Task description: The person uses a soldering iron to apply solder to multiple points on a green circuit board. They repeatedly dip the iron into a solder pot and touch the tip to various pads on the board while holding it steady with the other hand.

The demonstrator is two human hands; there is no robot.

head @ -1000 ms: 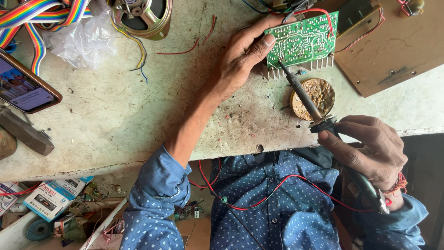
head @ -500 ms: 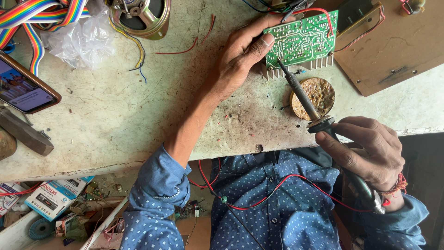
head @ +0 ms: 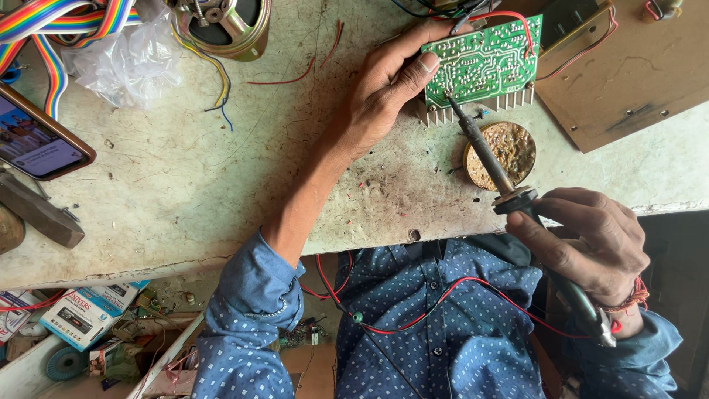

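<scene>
A stained, scratched pale workbench [head: 185, 185] fills the view from above, littered with wire offcuts, and at its far edge lies a green printed circuit board [head: 484, 63], solder side up, with a toothed metal heat sink along its near edge. The left hand [head: 388, 85] lies flat beside the board, thumb pressed on its left end and fingers curled over its far corner, pinning it to the bench. The right hand [head: 591, 240], below and to the right of the board, is closed around the dark handle of a soldering iron [head: 491, 159], whose tip touches the board's lower left area. A round tin of brown flux paste [head: 502, 155] sits just below the board, under the iron's shaft. Left of the board lie a loudspeaker cone [head: 221, 26], crumpled clear plastic [head: 125, 63], a rainbow ribbon cable [head: 52, 22] and a phone with a lit screen [head: 40, 140]; to its right, a brown hardboard panel [head: 628, 74]. The work appears to be at the joint-heating stage; a steady tip and a firmly held board look essential to whatever move follows.
</scene>
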